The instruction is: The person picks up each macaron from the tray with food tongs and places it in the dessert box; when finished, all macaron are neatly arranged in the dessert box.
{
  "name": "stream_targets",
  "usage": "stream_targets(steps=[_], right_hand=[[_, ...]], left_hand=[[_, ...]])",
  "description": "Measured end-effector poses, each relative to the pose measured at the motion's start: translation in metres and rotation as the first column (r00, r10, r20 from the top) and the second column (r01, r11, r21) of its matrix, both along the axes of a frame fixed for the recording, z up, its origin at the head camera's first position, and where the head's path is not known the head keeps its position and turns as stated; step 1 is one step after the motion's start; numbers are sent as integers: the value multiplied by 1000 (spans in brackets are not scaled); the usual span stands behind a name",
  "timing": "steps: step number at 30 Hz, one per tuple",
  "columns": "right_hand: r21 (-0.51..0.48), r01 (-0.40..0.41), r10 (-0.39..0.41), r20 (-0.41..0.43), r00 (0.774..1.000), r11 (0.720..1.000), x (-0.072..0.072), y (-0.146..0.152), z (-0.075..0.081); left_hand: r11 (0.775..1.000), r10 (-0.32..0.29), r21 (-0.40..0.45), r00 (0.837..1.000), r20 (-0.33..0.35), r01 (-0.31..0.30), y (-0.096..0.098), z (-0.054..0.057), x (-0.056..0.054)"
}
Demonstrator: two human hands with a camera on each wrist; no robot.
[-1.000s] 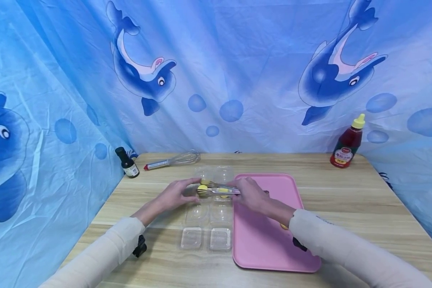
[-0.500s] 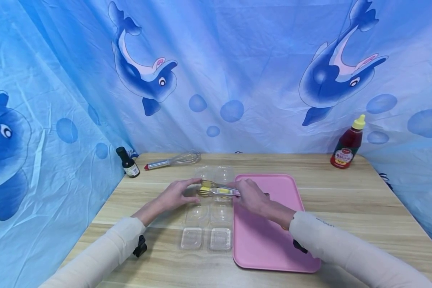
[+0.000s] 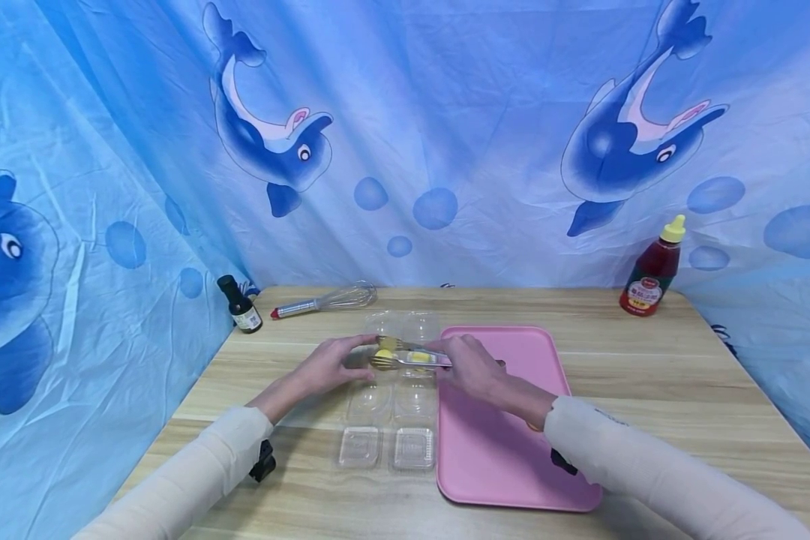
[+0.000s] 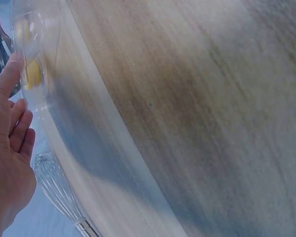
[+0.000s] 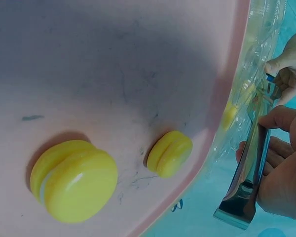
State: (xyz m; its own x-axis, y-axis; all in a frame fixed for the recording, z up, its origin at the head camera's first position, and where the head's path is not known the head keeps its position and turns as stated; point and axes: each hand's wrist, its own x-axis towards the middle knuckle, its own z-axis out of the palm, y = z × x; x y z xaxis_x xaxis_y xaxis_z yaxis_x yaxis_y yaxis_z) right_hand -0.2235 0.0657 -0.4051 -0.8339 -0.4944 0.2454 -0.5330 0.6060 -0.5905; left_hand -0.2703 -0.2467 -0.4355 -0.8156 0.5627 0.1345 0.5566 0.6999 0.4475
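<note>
My right hand (image 3: 471, 365) grips metal tongs (image 3: 405, 363) with fork-like ends, reaching left over clear plastic containers (image 3: 371, 401). The tongs' ends stand apart around a yellow macaron (image 3: 384, 353) in one compartment. Another yellow macaron (image 3: 421, 358) shows between the tongs' arms. At the container's left edge, my left hand (image 3: 331, 365) spreads its thumb and forefinger beside the tong tips; its other fingers (image 4: 22, 133) bend loosely in the left wrist view. The right wrist view shows a large yellow macaron (image 5: 79, 182) and another macaron (image 5: 170, 154) on the pink tray (image 5: 113, 108).
The pink tray (image 3: 513, 476) lies right of the containers, under my right forearm. Behind are a whisk (image 3: 331, 299) and a small dark bottle (image 3: 241, 306) at left, with a red sauce bottle (image 3: 650, 274) at right. A blue dolphin curtain (image 3: 405, 150) hangs behind the table.
The tongs' ends have spread slightly apart around the yellow macaron in the container. Both hands stay almost in place.
</note>
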Motion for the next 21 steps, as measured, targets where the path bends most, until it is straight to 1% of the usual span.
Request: stream_targets(steps=[8, 10, 15, 21], right_hand=[[-20, 8, -8, 2, 1000, 1000, 7, 13, 9], [-20, 9, -9, 1, 1000, 1000, 10, 19, 12], [-12, 4, -4, -32, 999, 1000, 19, 37, 18], [-33, 19, -18, 14, 1000, 999, 30, 60, 25]], left_hand=[[1000, -19, -5, 1000, 18, 19, 1, 3, -2], [1000, -26, -5, 1000, 14, 26, 1, 3, -2], [999, -39, -2, 999, -6, 39, 1, 3, -3], [999, -43, -6, 999, -23, 43, 1, 2, -2]])
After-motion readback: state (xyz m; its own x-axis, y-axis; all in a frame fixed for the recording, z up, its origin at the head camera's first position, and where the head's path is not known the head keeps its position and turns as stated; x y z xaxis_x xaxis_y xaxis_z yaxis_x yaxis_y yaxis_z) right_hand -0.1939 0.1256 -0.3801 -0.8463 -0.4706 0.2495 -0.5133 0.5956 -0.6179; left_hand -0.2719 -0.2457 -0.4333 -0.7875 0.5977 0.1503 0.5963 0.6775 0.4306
